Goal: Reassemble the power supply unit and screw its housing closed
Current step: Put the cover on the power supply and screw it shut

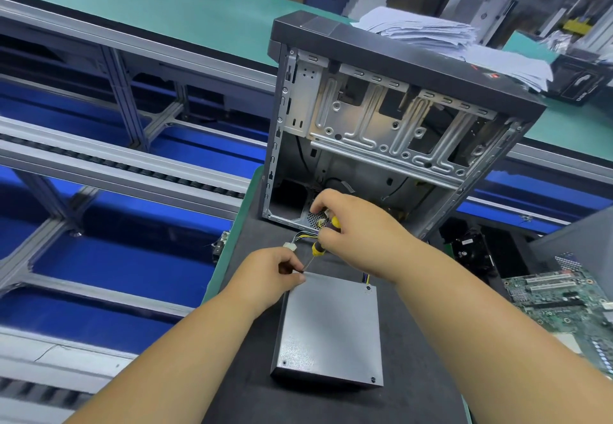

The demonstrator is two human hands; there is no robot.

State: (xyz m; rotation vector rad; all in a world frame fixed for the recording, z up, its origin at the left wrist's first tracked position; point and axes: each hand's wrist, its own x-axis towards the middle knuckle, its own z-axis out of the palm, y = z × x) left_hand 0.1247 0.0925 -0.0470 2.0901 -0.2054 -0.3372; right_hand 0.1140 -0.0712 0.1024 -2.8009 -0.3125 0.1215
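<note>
While no writing reads clearly, the right hand (351, 224) grips a screwdriver (323, 236) at the PSU's (328, 327) far-left corner, where the left hand (272, 277) pinches a screw on the mat (252, 390).

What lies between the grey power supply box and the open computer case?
In the head view: the bundle of wires, and the right hand holding the screwdriver.

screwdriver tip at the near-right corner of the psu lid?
No, the screwdriver tip sits at the far-left corner of the power supply unit, steadied there by the left hand.
</note>
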